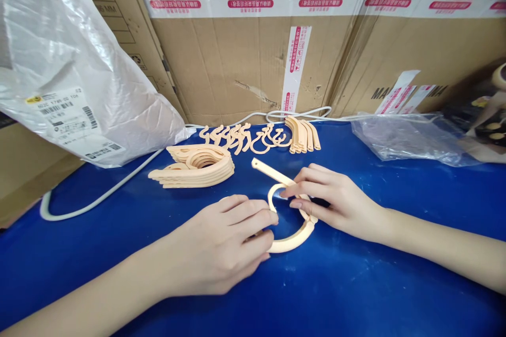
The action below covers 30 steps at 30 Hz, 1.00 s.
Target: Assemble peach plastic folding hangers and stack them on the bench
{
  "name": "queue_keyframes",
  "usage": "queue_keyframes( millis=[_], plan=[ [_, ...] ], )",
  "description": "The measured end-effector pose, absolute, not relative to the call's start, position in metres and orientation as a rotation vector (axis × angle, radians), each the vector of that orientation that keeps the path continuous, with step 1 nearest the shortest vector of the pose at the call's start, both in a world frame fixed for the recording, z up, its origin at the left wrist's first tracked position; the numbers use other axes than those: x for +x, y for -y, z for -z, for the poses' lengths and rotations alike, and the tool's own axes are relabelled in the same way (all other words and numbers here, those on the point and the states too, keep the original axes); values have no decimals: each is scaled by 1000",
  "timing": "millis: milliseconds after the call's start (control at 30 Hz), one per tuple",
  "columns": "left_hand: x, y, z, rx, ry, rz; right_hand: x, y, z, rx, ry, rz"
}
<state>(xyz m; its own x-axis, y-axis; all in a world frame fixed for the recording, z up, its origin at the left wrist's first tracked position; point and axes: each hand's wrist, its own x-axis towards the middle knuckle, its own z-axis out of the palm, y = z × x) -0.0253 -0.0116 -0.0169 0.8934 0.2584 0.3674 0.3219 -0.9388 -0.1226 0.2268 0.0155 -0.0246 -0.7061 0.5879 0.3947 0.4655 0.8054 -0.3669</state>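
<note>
A cream plastic folding hanger [293, 242] is held just above or on the blue table, its curved arm and straight arm joined at the right end. My left hand [241, 237] has its fingers closed around the left part, hiding that end. With thumb and fingers, my right hand [322, 197] grips the straight arm near the joint. Behind my left hand lies a stack of folded hangers [197, 168]. Several loose hanger hooks [227, 137] lie in a row farther back, beside a small pile of curved hanger arms [303, 135].
Cardboard boxes [237, 58] with printed white tape stand along the back of the blue table [356, 289]. A large white plastic bag [79, 79] leans in at the left. A white cable [98, 202] runs along the left and back. Clear plastic bags [415, 137] lie at the right rear.
</note>
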Motion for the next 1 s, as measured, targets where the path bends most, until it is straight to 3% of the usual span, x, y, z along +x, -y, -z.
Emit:
queue_keyframes(
  millis=[200, 533, 1000],
  plan=[
    [-27, 9, 21, -2761, 321, 535, 227, -12, 25, -619, 2657, -144],
    [-24, 10, 19, -2723, 333, 464, 225, -10, 21, -641, 2631, -263],
    [-17, 22, 12, -2828, 450, 473, 224, -14, 24, -973, 2515, 50]
  ],
)
